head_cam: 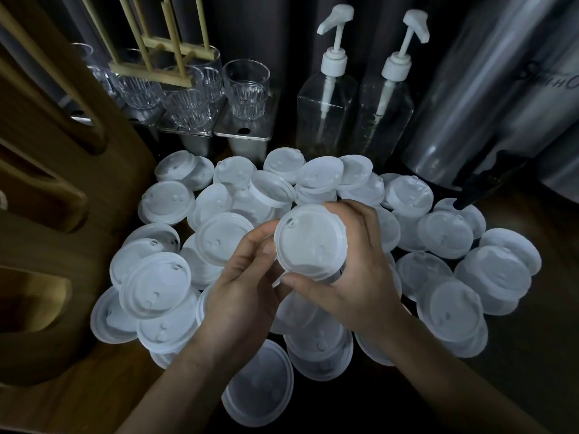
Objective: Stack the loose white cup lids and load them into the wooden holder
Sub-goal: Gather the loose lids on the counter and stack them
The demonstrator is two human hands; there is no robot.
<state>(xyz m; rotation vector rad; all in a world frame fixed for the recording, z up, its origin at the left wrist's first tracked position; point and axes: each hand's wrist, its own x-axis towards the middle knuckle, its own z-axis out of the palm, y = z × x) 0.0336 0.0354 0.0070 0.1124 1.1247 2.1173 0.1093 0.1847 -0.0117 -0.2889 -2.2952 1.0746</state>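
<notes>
1. The right hand (354,270) grips a white lid (310,242), fingers and thumb curled round its rim.
2. The left hand (244,286) pinches that lid's left edge.
3. Loose lids (156,286) lie beneath both hands; the wooden holder (47,189) stands left of them.

A dark brown wooden countertop (539,355) carries a wide, overlapping heap of loose white round plastic cup lids (451,308); a tall brown wooden holder (47,183) stands at the left; behind the heap stand two clear square pump bottles (326,114), rectangular steel tubs (247,142) and, at the right, a large cylindrical steel urn (488,104).
</notes>
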